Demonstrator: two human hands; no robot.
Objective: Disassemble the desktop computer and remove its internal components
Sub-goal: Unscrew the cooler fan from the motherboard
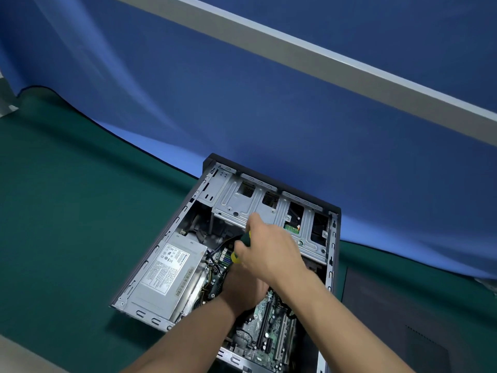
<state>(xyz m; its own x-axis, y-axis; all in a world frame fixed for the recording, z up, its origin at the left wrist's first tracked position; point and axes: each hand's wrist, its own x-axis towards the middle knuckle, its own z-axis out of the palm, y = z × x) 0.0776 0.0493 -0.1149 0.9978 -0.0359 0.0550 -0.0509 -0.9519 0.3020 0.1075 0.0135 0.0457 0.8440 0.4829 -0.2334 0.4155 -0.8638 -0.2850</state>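
The case (334, 230) lies on its side on the green bench (67, 211), open side up, so I look straight down onto the board (271, 321). My right hand (271, 251) is wrapped around the green and yellow handle of the screwdriver (239, 250), which points down into the middle of the case, between the power supply (166, 273) and the drive cage (258, 205). My left hand (242, 289) is lower, down over the board beneath the right one. I cannot tell whether its fingers hold anything, since my right hand covers them.

I judge this to be a screw on or near the board, though the tip and the screw are both hidden. To do it well, I should keep the shaft straight in line with the screw and press down firmly before turning, so the tip does not slip out and scar the board. The bundle of cables (215, 258) sits just beside the shaft, so my left hand should keep it aside. Once the screw loosens, I should ease the pressure and catch it before it drops among the slots (282, 337).
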